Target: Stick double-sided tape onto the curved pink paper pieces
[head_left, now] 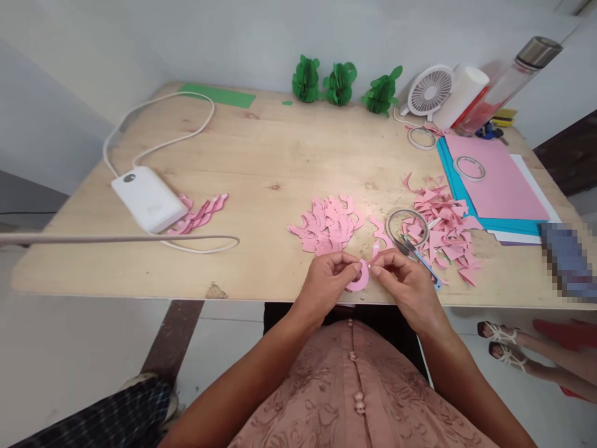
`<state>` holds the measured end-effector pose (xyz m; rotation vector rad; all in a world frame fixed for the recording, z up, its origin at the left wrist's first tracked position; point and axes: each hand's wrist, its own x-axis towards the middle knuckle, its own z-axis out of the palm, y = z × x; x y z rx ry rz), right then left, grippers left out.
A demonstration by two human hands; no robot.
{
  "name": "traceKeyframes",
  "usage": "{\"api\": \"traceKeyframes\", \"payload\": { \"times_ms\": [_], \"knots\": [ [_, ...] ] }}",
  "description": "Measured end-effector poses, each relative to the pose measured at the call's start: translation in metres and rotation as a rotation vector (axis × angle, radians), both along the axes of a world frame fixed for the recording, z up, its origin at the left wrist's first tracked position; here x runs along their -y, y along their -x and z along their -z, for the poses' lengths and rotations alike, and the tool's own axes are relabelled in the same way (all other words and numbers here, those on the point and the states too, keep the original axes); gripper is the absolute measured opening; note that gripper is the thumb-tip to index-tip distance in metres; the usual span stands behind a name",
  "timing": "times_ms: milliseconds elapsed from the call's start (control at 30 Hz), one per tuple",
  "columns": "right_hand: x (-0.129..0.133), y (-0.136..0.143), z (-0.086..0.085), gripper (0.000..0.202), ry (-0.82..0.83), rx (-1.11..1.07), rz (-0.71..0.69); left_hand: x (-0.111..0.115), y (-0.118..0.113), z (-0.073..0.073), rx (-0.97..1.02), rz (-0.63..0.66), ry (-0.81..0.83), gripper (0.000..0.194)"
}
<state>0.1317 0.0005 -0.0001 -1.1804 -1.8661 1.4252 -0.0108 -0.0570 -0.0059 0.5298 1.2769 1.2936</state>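
Note:
My left hand (329,280) pinches a curved pink paper piece (358,284) between thumb and forefinger near the table's front edge. Right beside it, my right hand (403,280) is closed in a pinch at the piece's edge, with a tiny whitish bit at the fingertips that is too small to name. A pink paper strip with a white end (375,251) shows just behind the right fingertips. Beyond my hands lies a pile of wavy pink paper cutouts (326,224). Scissors with blue handles (426,264) rest near my right hand, partly hidden by a tape roll (407,211).
Pink paper scraps (450,230) are heaped at right, near stacked coloured sheets (499,180) bearing another tape roll (469,168). Green paper shapes (339,84), a small fan (430,90) and a bottle (508,87) stand behind. A white power bank (149,199) with its cable sits at left.

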Motion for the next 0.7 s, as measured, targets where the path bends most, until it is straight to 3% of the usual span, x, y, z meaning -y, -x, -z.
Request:
{"api": "traceKeyframes", "payload": {
  "times_ms": [467, 700],
  "knots": [
    [0.0022, -0.0029, -0.0004, 0.012, -0.028, 0.042, -0.019, -0.0005, -0.0018, 0.0018, -0.025, -0.027, 0.019, 0.016],
    [0.0035, -0.0028, 0.001, 0.01, 0.037, 0.048, -0.066, -0.0019, -0.0018, 0.0019, -0.028, -0.039, -0.005, 0.014]
  ]
}}
